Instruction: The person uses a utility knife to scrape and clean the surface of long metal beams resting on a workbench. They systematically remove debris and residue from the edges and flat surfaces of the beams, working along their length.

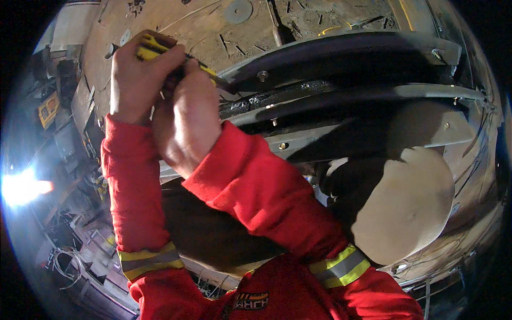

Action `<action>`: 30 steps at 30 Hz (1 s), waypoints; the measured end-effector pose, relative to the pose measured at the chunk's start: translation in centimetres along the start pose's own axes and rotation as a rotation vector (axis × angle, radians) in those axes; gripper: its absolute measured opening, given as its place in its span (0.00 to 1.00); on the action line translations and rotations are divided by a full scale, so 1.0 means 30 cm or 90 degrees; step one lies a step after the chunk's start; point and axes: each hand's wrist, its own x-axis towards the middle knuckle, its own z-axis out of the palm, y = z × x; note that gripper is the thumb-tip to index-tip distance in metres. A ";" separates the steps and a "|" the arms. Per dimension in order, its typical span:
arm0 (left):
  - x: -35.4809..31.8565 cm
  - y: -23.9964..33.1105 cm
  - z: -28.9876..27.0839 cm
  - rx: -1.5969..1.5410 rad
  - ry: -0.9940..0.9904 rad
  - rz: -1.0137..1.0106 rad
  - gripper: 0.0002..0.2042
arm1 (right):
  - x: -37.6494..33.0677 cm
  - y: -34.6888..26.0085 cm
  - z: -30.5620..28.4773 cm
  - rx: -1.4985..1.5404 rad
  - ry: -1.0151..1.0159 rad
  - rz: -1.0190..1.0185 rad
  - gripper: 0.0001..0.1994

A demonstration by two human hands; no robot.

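My left hand (140, 80) is closed around a yellow-and-black tool (151, 47) that looks like a tape measure, at the upper left. A thin yellow strip (207, 70) runs from it toward the end of a long dark metal bar (330, 58). Close against the left hand is my right hand (188, 114), its fingers curled in beside the strip. What the right fingers pinch is hidden. Below the first bar lies a second curved bar (368, 96), with bolts along it. Both forearms wear red sleeves with reflective bands.
A brown work surface (202, 26) carries a round metal disc (238, 10), a rod-like tool (275, 26) and scattered thin bits. At the lower right sits a rounded beige pad (410, 213). Glaring light (24, 188) and a coiled cable (68, 266) are on the left.
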 end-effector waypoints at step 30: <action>0.063 0.029 -0.009 0.091 -0.072 -0.023 0.07 | 0.081 0.032 0.034 -0.146 0.200 -0.058 0.32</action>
